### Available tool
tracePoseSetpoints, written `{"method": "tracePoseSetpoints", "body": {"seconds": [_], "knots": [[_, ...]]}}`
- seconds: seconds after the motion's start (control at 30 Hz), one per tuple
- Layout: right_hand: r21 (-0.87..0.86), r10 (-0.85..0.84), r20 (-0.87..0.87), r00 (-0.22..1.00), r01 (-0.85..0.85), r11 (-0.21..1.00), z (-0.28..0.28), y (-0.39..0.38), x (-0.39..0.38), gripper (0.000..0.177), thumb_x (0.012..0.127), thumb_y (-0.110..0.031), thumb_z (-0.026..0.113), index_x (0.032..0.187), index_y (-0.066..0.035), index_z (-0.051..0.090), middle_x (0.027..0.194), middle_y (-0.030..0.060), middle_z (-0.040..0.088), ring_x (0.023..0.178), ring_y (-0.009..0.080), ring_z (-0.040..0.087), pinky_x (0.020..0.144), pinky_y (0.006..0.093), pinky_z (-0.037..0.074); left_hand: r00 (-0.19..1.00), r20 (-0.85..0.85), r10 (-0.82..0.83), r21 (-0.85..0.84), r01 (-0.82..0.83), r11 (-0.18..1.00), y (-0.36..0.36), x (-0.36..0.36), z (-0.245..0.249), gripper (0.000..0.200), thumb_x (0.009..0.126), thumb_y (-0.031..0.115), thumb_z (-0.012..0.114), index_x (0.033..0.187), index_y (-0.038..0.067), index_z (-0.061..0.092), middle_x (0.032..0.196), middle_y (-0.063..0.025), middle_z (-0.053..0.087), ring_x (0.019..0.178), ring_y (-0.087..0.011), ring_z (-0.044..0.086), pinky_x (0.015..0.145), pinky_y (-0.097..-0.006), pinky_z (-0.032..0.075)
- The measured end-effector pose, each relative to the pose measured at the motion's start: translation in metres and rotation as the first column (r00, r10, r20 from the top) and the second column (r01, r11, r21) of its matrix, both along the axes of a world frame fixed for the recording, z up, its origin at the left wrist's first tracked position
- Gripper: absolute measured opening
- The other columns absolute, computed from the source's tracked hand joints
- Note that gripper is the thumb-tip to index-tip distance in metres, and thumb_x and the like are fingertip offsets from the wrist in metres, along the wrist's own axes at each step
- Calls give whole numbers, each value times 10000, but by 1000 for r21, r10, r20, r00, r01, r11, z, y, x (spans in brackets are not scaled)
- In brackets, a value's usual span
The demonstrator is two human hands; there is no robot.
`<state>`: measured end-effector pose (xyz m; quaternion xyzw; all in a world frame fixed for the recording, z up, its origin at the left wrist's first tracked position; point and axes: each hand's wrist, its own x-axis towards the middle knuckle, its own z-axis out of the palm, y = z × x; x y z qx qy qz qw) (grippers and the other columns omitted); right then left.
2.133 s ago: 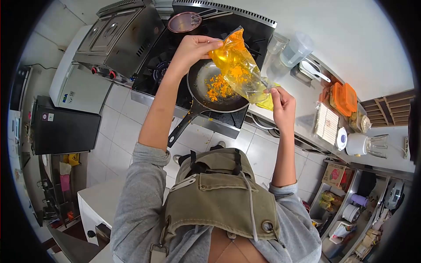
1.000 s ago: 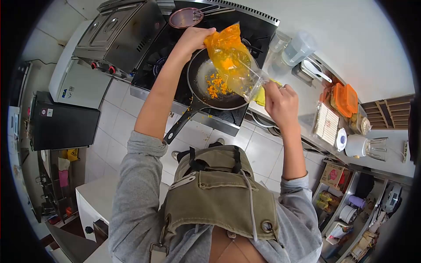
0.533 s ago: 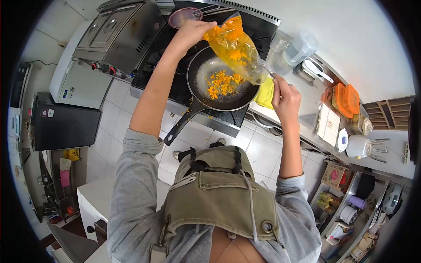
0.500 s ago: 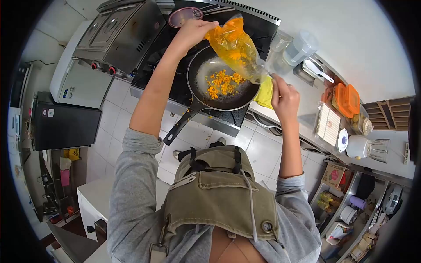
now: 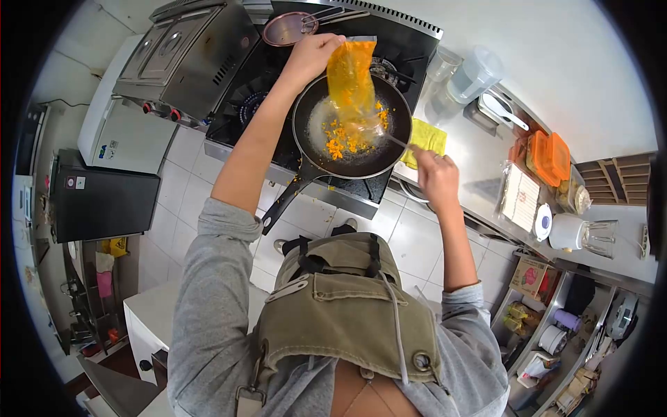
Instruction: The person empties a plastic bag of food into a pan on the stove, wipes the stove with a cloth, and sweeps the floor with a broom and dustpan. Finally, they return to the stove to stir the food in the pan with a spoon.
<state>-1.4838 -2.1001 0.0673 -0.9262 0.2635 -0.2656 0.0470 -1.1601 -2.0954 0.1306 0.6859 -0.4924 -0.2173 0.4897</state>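
Observation:
My left hand pinches the top corner of a clear plastic bag smeared with yellow-orange bits. The bag hangs with its lower end over a black frying pan on the stove. Small chopped orange pieces lie in the middle of the pan. Closed around a thin grey-handled utensil, my right hand is just off the pan's right rim. The utensil's far end reaches to the bag's lower end, where its head is blurred and partly hidden.
Behind the pan, a round strainer rests on the stove. A yellow cloth lies beside the pan on the counter. Farther right are a clear pitcher, a white spoon, orange containers and a blender.
The bag now hangs straighter and its lower end has shifted left over the pan. My right hand has moved down and left, bringing the utensil over the pan. More yellow cloth shows.

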Motion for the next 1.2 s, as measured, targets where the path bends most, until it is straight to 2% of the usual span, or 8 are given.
{"method": "tracePoseSetpoints", "body": {"seconds": [0.13, 0.33, 0.4, 0.53, 0.73, 0.9, 1.03, 1.2], "knots": [[75, -161, 201, 966, 149, 986, 12, -1, 6, 241, 740, -43, 589, 963, -113, 647, 627, 66, 568, 523, 206, 543, 517, 305, 403, 995, -63, -72, -24, 71, 997, -3, -8, -32, 309, 866, 301, 547, 975, 25, 632, 824, -104, 662, 741, -132, 599, 706, -269, 454], [-59, -36, -89, 995, 31, 998, -8, 5, -10, 205, 752, -58, 598, 950, -100, 634, 629, 56, 574, 528, 187, 553, 512, 308, 391, 970, -238, 51, -146, -88, 985, 3, -1, -2, 288, 898, 247, 516, 936, -11, 640, 751, -18, 627, 688, -67, 531, 651, -240, 436], [-60, -50, -103, 993, 44, 997, -12, 3, -21, 190, 758, -65, 601, 942, -101, 633, 636, 54, 583, 532, 179, 557, 512, 308, 389, 983, -181, 39, -10, -41, 999, 13, 9, 9, 333, 909, 278, 509, 1101, 25, 609, 1000, -42, 635, 922, -105, 574, 834, -255, 438], [59, -187, 12, 982, 186, 981, -8, 12, -30, 138, 794, -79, 597, 927, -100, 632, 672, 64, 617, 550, 194, 574, 519, 309, 395, 935, 352, 36, -132, 12, 991, 34, -17, 13, 196, 831, 162, 572, 920, 16, 668, 775, -133, 666, 657, -168, 643, 616, -248, 473], [136, -271, 53, 961, 262, 955, -1, 26, -21, 100, 806, -97, 588, 894, -93, 638, 707, 113, 636, 565, 259, 584, 535, 330, 432, 906, 396, 150, -243, -54, 968, 46, -49, 23, 197, 816, 204, 620, 885, 27, 670, 762, -139, 657, 689, -174, 661, 625, -252, 485], [289, -326, 67, 943, 294, 911, -4, 43, -18, 118, 847, -125, 552, 898, -60, 636, 669, 184, 587, 580, 346, 565, 536, 407, 438, 868, 489, 81, -1, -93, 996, 60, -35, 8, 174, 859, 118, 537, 978, -4, 503, 809, -170, 643, 769, -231, 657, 666, -294, 486], [316, -363, 70, 929, 324, 892, -16, 52, -19, 110, 833, -119, 564, 884, -63, 643, 680, 175, 603, 565, 341, 566, 531, 405, 444, 976, 195, -95, 52, 86, 995, 72, -34, 18, 218, 801, 83, 614, 984, -4, 532, 800, -111, 656, 707, -135, 636, 650, -251, 482], [383, -405, 75, 911, 349, 855, -12, 55, -17, 123, 843, -121, 551, 900, -62, 643, 657, 179, 590, 557, 339, 564, 517, 407, 429, 950, 276, -145, 116, 117, 986, 73, -35, 24, 209, 768, 135, 666, 918, -2, 619, 764, -107, 655, 668, -126, 628, 618, -241, 479]]}}
